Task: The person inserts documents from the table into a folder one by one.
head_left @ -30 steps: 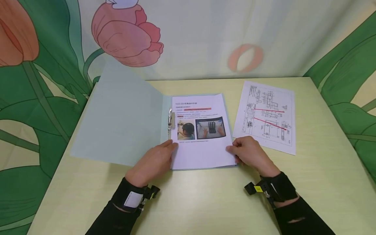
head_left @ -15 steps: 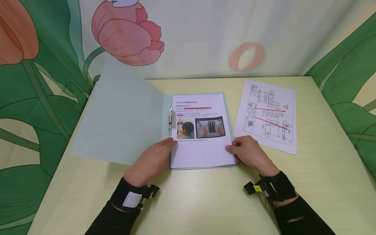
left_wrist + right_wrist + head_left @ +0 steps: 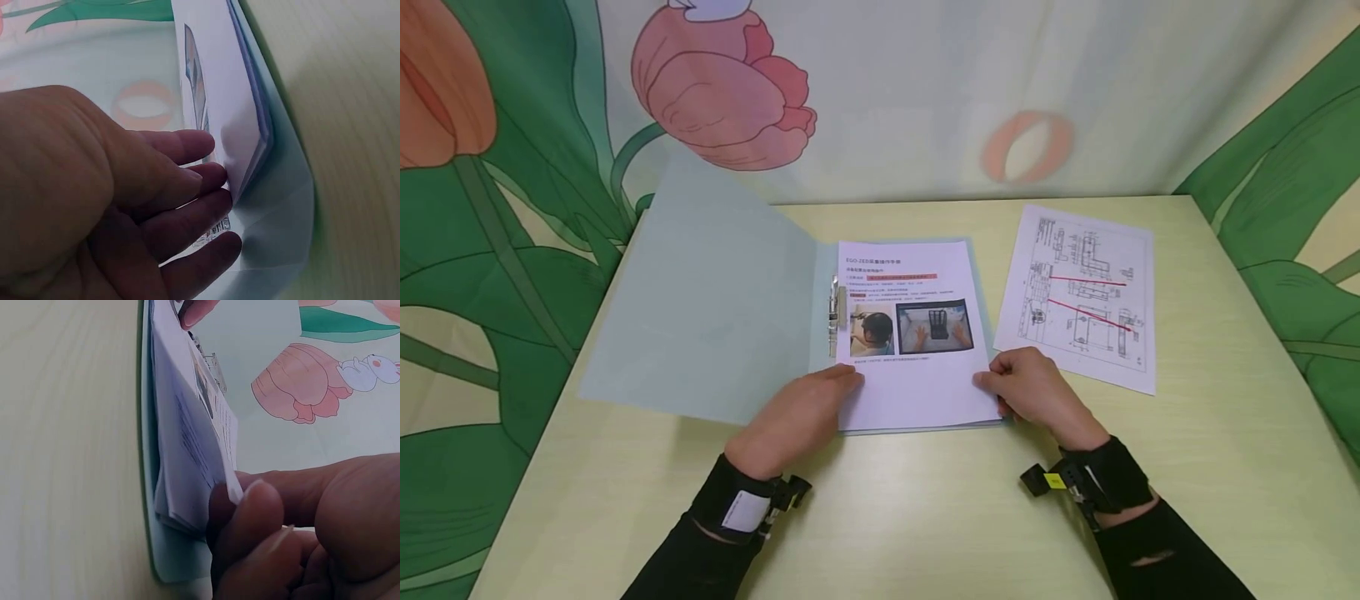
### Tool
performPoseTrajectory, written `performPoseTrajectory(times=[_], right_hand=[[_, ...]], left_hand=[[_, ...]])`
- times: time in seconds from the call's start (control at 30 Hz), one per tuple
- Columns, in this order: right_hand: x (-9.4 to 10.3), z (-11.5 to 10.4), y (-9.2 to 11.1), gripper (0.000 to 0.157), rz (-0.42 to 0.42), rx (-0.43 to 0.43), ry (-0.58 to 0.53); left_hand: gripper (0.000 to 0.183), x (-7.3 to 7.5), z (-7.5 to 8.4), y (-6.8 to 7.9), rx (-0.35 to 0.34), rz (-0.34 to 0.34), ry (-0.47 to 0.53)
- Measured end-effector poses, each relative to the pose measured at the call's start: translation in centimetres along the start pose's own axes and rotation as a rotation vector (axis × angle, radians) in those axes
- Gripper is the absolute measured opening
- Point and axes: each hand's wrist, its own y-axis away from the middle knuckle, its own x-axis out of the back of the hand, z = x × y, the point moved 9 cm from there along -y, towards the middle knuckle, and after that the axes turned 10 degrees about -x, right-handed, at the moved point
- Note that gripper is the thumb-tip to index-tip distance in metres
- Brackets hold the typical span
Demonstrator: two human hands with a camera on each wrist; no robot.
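A light blue folder (image 3: 715,308) lies open on the table, its cover spread to the left. On its right side rests a stack of printed sheets (image 3: 917,396), the top one carrying text and two photos. My left hand (image 3: 797,417) touches the stack's lower left edge; in the left wrist view its fingers (image 3: 187,219) are extended against the paper edge. With thumb and fingers, my right hand (image 3: 1037,396) pinches the right edge of the top sheet (image 3: 187,437), which bends up from the pages beneath in the right wrist view.
A metal clip (image 3: 833,308) sits along the folder's spine, left of the sheets. To the right lies a loose sheet with technical drawings (image 3: 1075,367) and two red lines. A flower-printed curtain (image 3: 895,100) hangs behind the pale wooden table (image 3: 925,517).
My left hand has shifted slightly to the right, its thumb now lying further over the sheets. The top sheet has moved a little to the left. My right hand keeps its grip.
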Motion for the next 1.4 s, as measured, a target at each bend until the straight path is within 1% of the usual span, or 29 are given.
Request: performPoseTrajectory(times=[0.17,0.3,0.4,0.5,0.6,0.73,0.87,1.0,1.13,1.33,1.4], right_hand=[[0.5,0.2,-0.1,0.023,0.016,-0.025,0.021],[2.2,0.7,0.0,0.026,0.064,-0.046,0.033],[4.0,1.0,0.1,0.027,0.147,-0.027,0.031],[5.6,1.1,0.4,0.024,0.259,0.015,0.027],[7.1,1.3,0.8,0.020,0.370,0.053,0.044],[8.4,1.4,1.2,0.019,0.481,0.080,0.102],[9.9,2.0,1.4,0.021,0.561,0.059,0.180],[11.7,3.8,1.5,0.023,0.599,0.000,0.234],[13.0,6.0,1.3,0.028,0.602,-0.087,0.260],[14.0,9.6,1.0,0.040,0.537,-0.249,0.274],[13.9,10.4,0.9,0.050,0.500,-0.291,0.285]], left_hand=[[0.036,-0.4,-0.2,-0.1,0.035,-0.033,-0.010],[0.036,-0.6,-0.1,-0.1,0.042,-0.054,-0.010],[0.034,-0.5,0.0,-0.2,0.030,-0.048,-0.011],[0.032,-0.4,0.1,-0.1,0.011,-0.036,-0.024],[0.028,-0.1,0.3,-0.3,-0.019,-0.004,-0.045],[0.024,0.3,0.3,-0.3,-0.036,0.048,-0.048],[0.024,0.6,0.2,-0.4,-0.024,0.074,-0.034],[0.023,0.5,0.0,-0.8,0.004,0.061,-0.026],[0.022,0.2,-0.3,-0.8,0.036,0.050,-0.013],[0.021,0.1,-0.6,-0.8,0.057,0.046,0.018],[0.020,0.3,-0.5,-0.8,0.053,0.050,0.025]])
